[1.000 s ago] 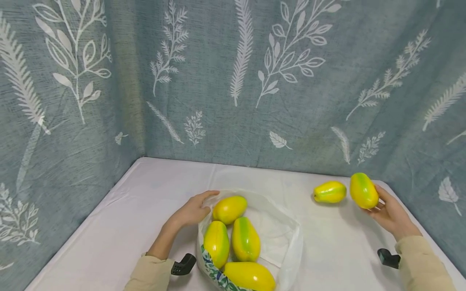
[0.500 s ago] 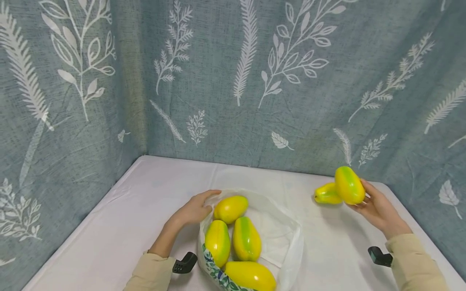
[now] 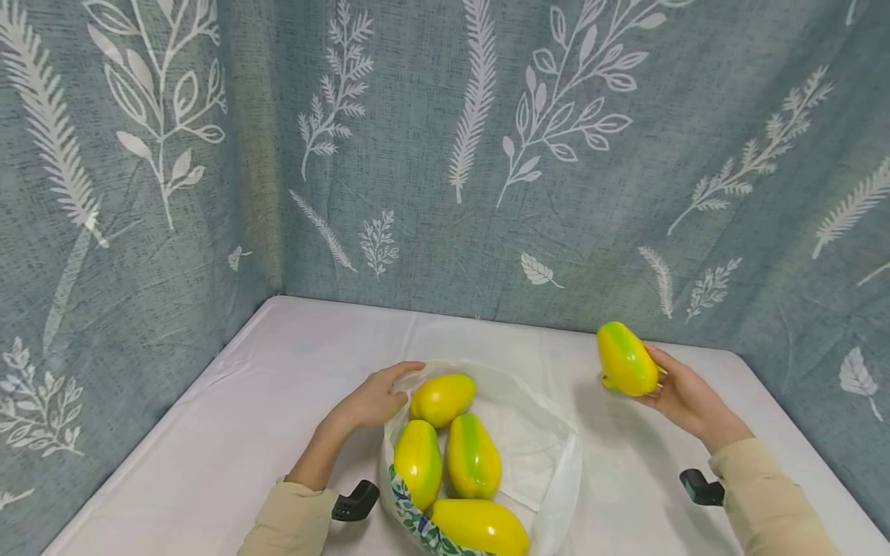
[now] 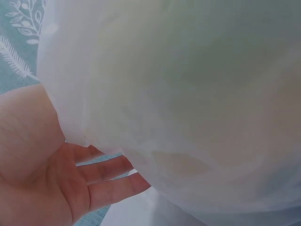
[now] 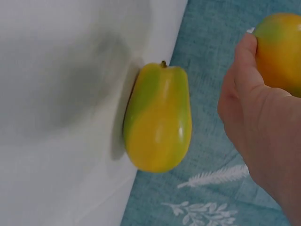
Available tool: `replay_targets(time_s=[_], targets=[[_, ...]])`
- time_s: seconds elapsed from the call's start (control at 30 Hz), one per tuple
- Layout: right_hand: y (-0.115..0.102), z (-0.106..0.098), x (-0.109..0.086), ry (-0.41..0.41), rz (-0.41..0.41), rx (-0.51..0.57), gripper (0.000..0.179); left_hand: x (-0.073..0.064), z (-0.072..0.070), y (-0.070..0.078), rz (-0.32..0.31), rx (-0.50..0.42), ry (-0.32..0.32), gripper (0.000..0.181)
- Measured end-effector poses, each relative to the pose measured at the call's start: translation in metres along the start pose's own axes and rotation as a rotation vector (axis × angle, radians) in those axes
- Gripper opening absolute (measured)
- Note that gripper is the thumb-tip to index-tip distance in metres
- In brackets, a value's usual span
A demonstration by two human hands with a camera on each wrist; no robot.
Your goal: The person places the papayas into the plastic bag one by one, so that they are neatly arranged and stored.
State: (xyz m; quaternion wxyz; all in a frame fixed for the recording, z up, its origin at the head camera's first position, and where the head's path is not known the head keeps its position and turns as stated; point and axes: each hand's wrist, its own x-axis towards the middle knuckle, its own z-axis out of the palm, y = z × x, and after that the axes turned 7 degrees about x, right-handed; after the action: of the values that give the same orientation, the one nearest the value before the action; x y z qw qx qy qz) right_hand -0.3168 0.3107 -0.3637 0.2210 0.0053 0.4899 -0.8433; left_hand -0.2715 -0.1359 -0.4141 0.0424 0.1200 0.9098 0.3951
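Note:
My right hand (image 3: pixel 684 398) holds a yellow-green papaya (image 3: pixel 626 359) above the table's right part, fingers along its right side. Behind that fruit, a second papaya (image 5: pixel 159 120) is almost hidden in the head view; the right wrist view shows it whole, lying on the white cloth. My left hand (image 3: pixel 371 398) grips the left rim of a white plastic bag (image 3: pixel 565 471), thumb and index finger at its edge. Several papayas (image 3: pixel 473 457) lie inside the wide-mouthed bag. In the left wrist view the translucent bag wall (image 4: pixel 188 103) covers the fingertips.
A white cloth (image 3: pixel 313 340) covers the table. Blue-green curtains (image 3: pixel 417 255) with pale leaf prints stand along its back and sides. A leaf-patterned blue and green band (image 3: pixel 417 517) runs along the bag's near left side. Black wrist cameras (image 3: pixel 356 502) hang below both wrists.
My right hand has moved left with the papaya, which now overlaps the one lying on the table. The left hand stays at the bag's rim. The head view has shifted slightly.

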Motion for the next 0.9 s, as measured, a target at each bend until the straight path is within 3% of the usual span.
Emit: replay_targets(time_s=[0.4,0.9], targets=[[0.013,0.024,0.011,0.02,0.032,-0.148,0.019,0.0,0.0,0.0,0.007,-0.001,0.007,0.052],[0.031,0.046,0.022,-0.085,0.057,-0.305,0.025,0.001,0.0,0.001,-0.012,0.003,0.003,0.052]])
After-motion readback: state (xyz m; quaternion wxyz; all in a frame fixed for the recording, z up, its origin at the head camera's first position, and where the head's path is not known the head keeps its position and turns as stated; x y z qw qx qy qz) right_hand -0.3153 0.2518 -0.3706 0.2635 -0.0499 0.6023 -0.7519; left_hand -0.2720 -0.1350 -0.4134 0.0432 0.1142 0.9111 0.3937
